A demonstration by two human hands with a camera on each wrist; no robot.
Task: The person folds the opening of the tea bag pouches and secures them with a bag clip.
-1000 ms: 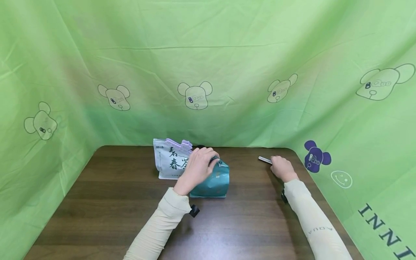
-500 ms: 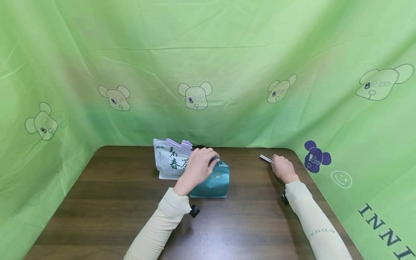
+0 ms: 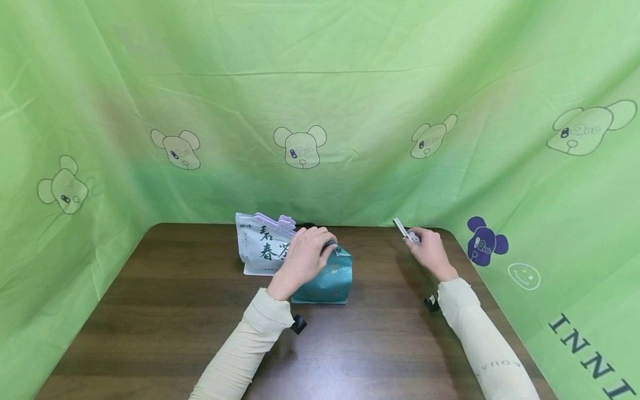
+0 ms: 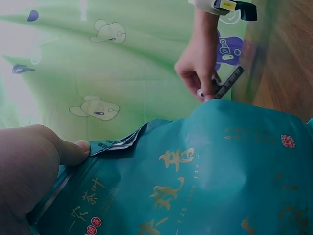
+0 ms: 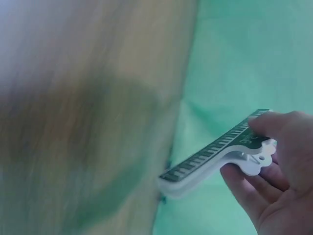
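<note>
A teal tea bag [image 3: 330,282] with gold characters stands on the table, its top edge folded over. My left hand [image 3: 305,256] grips that folded top; in the left wrist view the thumb [image 4: 74,152] presses on the fold. Off to the right, my right hand [image 3: 433,255] pinches a white bag clip [image 5: 210,155] between thumb and fingers, raised near the table's far right corner. A dark strip patterned like piano keys runs along the clip, and its scalloped handle lies among the fingers.
Behind and left of the teal bag stands a pale tea bag [image 3: 256,254] with dark green characters, a purple clip [image 3: 272,223] across its top. Green printed cloth [image 3: 350,183] hangs around the back and sides of the brown table [image 3: 180,322].
My right hand has lifted the bag clip from beside the right table edge and turned it, its tip now pointing further up and back. The left hand and both bags stay put.
</note>
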